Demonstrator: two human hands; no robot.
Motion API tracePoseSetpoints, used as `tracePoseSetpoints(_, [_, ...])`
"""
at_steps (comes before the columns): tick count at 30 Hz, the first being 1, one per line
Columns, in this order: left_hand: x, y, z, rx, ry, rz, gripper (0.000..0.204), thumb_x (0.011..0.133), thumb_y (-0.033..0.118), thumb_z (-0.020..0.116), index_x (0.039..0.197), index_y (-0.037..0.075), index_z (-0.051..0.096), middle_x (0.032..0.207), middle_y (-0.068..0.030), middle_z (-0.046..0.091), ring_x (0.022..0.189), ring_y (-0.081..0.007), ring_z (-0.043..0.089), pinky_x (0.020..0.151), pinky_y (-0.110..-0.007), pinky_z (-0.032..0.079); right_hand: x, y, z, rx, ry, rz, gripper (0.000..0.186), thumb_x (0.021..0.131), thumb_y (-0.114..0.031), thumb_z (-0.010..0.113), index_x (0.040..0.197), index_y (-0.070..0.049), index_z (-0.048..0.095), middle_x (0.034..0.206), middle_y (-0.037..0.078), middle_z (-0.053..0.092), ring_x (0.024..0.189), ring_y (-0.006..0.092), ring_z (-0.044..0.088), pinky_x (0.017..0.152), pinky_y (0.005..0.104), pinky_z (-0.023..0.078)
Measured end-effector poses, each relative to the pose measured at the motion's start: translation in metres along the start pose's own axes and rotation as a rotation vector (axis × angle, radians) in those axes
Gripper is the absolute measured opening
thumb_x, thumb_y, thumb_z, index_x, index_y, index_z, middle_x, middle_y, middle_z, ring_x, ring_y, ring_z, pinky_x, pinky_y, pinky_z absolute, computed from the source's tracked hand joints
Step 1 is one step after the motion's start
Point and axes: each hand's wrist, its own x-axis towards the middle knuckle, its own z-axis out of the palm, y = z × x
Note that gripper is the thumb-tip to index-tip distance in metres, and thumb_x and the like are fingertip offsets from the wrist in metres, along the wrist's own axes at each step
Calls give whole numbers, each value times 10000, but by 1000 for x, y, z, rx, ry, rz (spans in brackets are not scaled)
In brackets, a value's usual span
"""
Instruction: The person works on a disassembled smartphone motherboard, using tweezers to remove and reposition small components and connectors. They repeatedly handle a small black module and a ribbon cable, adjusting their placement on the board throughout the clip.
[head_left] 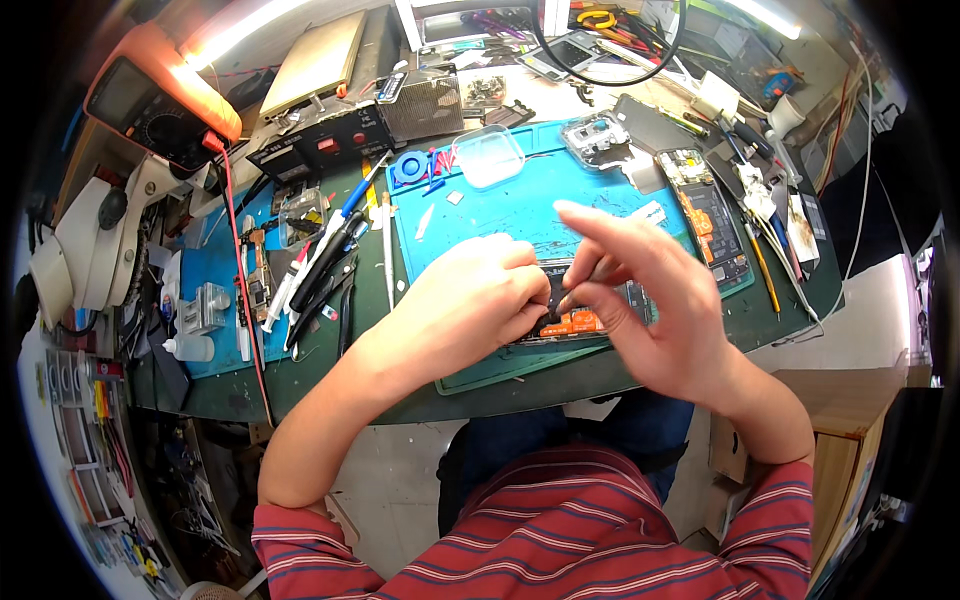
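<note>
An opened phone (584, 320) with an orange part inside lies on the blue mat (470, 220) in front of me. My left hand (470, 300) rests at its left side with fingers curled over it; whatever they grip is hidden. My right hand (650, 305) is over the right part of the phone, index finger raised, thumb and another finger pinched on something small and dark that I cannot make out. A second opened phone (708, 225) with orange parts lies to the right, and a clear lidded box (488, 155) sits behind my hands.
An orange multimeter (150, 110) and black power unit (320, 145) stand at back left. Pliers, knives and syringes (310, 280) lie left of the mat, a microscope (90, 240) beyond them. More tools (760, 210) crowd the right edge. A cable loop (610, 75) hangs at the back.
</note>
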Motion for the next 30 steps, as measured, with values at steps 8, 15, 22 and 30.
tracePoseSetpoints(8, [-15,-21,-35,-96,182,-340,120,915,46,744,1025,8,712,890,-67,720,784,-163,658,714,-323,539,-3,-2,14,27,-76,-6,588,945,109,708,1513,3,600,1022,110,688,868,191,691,760,325,603])
tracePoseSetpoints(15, [-26,-35,-30,-12,250,-305,127,893,-4,767,1008,21,720,901,-75,718,802,-189,674,709,-323,541,-1,-3,17,-4,-87,-52,571,926,97,731,1480,-12,643,1025,106,688,863,203,689,745,325,593])
tracePoseSetpoints(22, [-25,-40,-19,56,289,-228,152,887,-9,774,1025,25,720,947,-94,716,861,-248,702,731,-357,558,3,-14,13,-41,-91,-56,513,885,67,758,1376,-85,743,967,98,671,844,234,703,771,383,609])
tracePoseSetpoints(30, [-26,5,-38,-391,169,-354,485,940,-17,727,1417,30,657,1171,-95,774,1046,-177,733,956,-342,573,5,-11,18,-9,-56,-49,558,945,79,667,1483,-70,664,1054,138,676,912,271,706,768,405,602])
